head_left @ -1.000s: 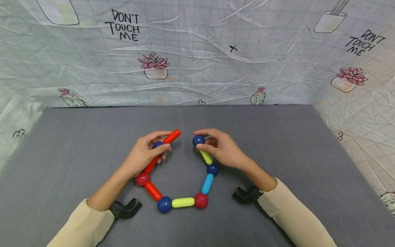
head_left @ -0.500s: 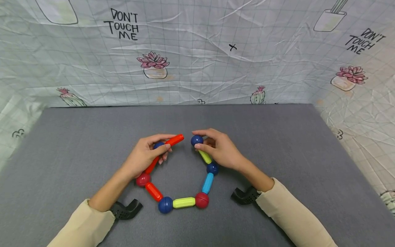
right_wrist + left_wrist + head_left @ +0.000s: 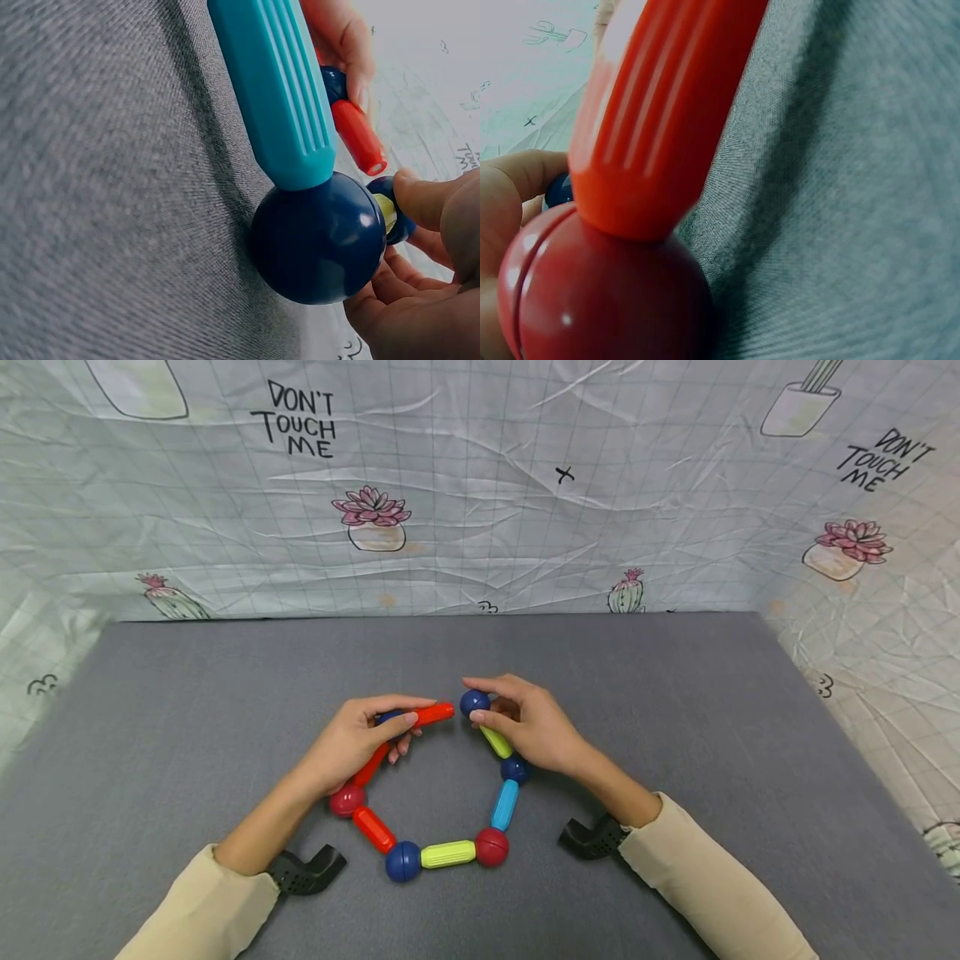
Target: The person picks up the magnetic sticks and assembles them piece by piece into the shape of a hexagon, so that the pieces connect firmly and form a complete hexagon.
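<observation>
Magnetic rods and balls form a ring on the grey table, with a small gap at the far side. My left hand (image 3: pixel 358 735) pinches a red magnetic rod (image 3: pixel 435 714) where it meets a blue ball (image 3: pixel 388 718), partly hidden by the fingers. The free tip of this rod points right. Facing it across the gap is another blue ball (image 3: pixel 475 702), which my right hand (image 3: pixel 536 722) pinches between thumb and fingers. A yellow-green rod (image 3: pixel 496 741) runs from that ball to a dark blue ball (image 3: pixel 319 240), joined to a light blue rod (image 3: pixel 277 90).
The ring's near side has a red ball (image 3: pixel 492 847), a yellow-green rod (image 3: pixel 448 853), a blue ball (image 3: pixel 403 861), a red rod (image 3: pixel 374 829) and another red ball (image 3: pixel 607 292). Behind the grey table (image 3: pixel 675 710) hangs a printed cloth (image 3: pixel 480 527).
The red rod in my left hand has swung down and to the right, its tip now closer to the right hand's blue ball. My right hand has shifted slightly left with that ball.
</observation>
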{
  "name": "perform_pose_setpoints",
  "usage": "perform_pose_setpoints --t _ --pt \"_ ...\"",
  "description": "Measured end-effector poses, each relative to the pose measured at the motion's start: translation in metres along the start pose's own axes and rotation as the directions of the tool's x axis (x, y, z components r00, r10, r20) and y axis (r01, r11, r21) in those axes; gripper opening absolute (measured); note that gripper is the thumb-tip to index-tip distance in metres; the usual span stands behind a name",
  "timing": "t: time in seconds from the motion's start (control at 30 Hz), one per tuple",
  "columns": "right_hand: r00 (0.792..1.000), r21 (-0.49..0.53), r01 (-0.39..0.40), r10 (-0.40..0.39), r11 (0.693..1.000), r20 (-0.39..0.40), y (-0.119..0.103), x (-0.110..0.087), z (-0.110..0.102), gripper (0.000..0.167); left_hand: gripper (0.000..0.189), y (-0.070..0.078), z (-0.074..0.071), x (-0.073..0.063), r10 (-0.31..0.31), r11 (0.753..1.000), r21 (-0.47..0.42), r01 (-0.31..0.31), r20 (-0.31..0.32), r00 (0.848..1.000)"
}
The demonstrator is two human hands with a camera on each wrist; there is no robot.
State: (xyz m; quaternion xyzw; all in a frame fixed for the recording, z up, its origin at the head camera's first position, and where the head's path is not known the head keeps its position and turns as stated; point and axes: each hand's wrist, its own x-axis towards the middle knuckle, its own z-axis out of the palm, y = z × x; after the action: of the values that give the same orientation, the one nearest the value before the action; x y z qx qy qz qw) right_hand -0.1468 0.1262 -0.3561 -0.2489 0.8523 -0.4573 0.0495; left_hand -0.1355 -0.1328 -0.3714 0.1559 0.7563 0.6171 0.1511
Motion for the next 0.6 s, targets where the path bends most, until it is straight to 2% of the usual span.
perform_pose_setpoints --t 0.13,0.6 --pt "1.000 0.018 0.003 -0.003 1.000 0.002 0.0004 0.0000 0.0004 0.042 0.027 -0.0006 -0.0001 0.0003 -0.001 1.000 0.012 0.000 0.005 1.000" --pt "1.000 0.062 -0.016 0.016 0.998 0.011 0.0008 0.0003 0.0052 0.040 0.032 0.0018 0.0020 0.0011 -0.037 0.997 -0.062 0.036 -0.013 0.999"
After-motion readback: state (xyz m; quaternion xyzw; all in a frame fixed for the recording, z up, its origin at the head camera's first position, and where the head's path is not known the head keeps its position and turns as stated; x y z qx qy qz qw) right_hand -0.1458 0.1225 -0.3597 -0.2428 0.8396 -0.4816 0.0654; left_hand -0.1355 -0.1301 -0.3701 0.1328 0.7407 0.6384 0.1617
